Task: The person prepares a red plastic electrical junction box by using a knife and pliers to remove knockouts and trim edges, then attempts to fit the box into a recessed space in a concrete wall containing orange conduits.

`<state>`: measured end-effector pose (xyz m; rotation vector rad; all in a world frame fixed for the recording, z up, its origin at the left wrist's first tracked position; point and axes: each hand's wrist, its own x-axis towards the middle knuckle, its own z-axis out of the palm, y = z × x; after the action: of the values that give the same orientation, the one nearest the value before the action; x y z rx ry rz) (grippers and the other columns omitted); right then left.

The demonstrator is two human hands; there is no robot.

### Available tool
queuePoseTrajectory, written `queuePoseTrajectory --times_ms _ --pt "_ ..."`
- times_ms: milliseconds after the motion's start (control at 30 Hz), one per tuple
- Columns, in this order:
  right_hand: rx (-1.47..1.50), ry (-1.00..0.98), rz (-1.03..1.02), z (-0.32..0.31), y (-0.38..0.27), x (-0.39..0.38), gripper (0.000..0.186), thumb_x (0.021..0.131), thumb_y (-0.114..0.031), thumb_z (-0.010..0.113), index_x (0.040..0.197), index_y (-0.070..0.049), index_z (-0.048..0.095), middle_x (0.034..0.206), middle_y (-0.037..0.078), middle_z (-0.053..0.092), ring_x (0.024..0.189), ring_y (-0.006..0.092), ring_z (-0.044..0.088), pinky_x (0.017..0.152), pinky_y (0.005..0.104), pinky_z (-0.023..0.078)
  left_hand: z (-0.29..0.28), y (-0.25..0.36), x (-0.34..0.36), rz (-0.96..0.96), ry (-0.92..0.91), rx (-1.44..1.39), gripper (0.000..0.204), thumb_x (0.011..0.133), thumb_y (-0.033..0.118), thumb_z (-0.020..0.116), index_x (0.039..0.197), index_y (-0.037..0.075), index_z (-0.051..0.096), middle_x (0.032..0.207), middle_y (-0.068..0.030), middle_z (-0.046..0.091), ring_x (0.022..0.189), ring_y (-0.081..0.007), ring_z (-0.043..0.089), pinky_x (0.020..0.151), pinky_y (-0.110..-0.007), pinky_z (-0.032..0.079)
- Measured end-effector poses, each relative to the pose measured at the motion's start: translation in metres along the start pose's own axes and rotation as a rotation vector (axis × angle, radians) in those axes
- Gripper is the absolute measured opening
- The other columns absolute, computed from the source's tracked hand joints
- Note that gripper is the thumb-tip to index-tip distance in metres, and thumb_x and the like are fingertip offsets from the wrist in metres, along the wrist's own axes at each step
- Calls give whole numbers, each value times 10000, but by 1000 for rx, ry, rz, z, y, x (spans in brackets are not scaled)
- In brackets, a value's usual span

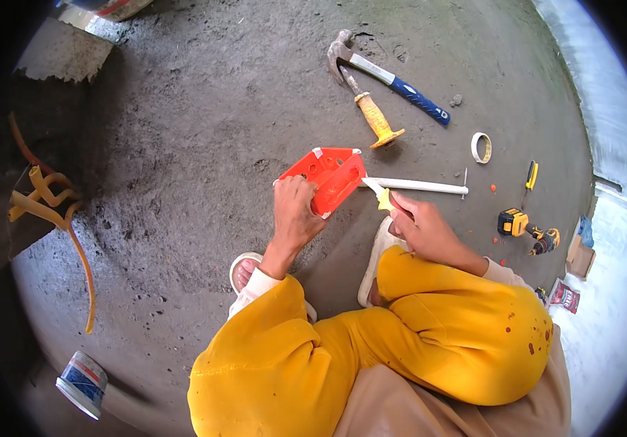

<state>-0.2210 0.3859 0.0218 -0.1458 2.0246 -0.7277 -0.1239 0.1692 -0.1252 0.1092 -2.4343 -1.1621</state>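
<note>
My left hand (pixel 297 207) grips a red plastic box (pixel 339 186) with round holes, raised over the concrete floor. My right hand (pixel 419 226) is closed on a knife (pixel 387 200) with a red and yellow handle, its pale blade at the box's right end. A white pipe (pixel 422 186) lies behind the blade. Above the box lie a claw hammer (pixel 419 98) with a blue grip and a chisel (pixel 371 116) with a yellow grip.
A tape roll (pixel 481 148), yellow screwdriver (pixel 532 175) and cordless drill (pixel 529 230) lie on the right. Orange conduits (pixel 44 207) stick out at the left. A bucket (pixel 80 382) lies at the lower left. A pale wall edge (pixel 604 87) runs along the right.
</note>
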Motion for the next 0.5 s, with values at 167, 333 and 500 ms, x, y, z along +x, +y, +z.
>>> queuePoseTrajectory --times_ms 167,333,500 --pt "-60 49 -120 1 4 2 456 992 -212 524 1338 84 529 869 293 647 797 450 634 719 424 496 1 2 0 -5 3 5 436 578 110 864 892 68 564 855 -101 537 807 -302 531 750 -421 382" --pt "-213 47 -116 0 2 3 450 986 -199 526 1324 97 532 921 322 646 857 491 624 755 458 506 2 5 0 47 -33 3 429 576 105 861 883 73 562 853 -95 533 809 -300 528 752 -420 374" --pt "-152 96 -205 8 -4 5 413 984 -193 525 1279 95 547 925 341 638 842 511 617 730 498 507 6 9 -6 5 25 -36 429 558 86 845 880 84 561 848 -83 525 810 -295 519 767 -421 360"
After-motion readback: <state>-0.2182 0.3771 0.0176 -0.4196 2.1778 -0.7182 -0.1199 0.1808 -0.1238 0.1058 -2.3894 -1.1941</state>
